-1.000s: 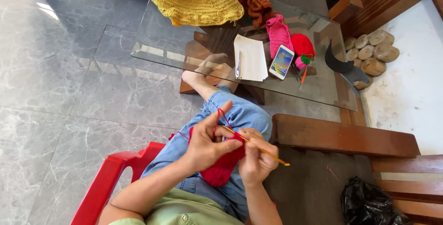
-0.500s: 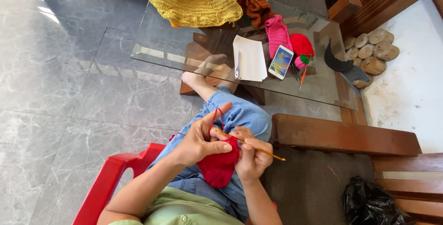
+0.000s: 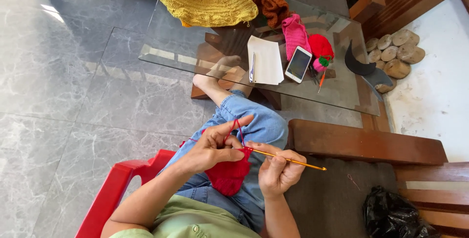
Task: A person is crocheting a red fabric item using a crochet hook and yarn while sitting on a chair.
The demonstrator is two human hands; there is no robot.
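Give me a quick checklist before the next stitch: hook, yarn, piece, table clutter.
1. Hook gripped in right hand: ok.
2. Hook tip in the red piece: cannot tell, the fingers cover it.
3. Yarn looped over the raised forefinger of the left hand: ok.
4. Piece pinched by left hand over the lap: ok.
5. Phone and paper lie on the glass table, apart from both hands: ok.

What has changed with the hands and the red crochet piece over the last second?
The right hand has drawn the orange hook slightly down and out to the right. The left hand has raised its forefinger, lifting the red yarn strand. The red crochet piece now hangs lower between both hands. Both hands keep their hold; the things on the glass table stayed put.
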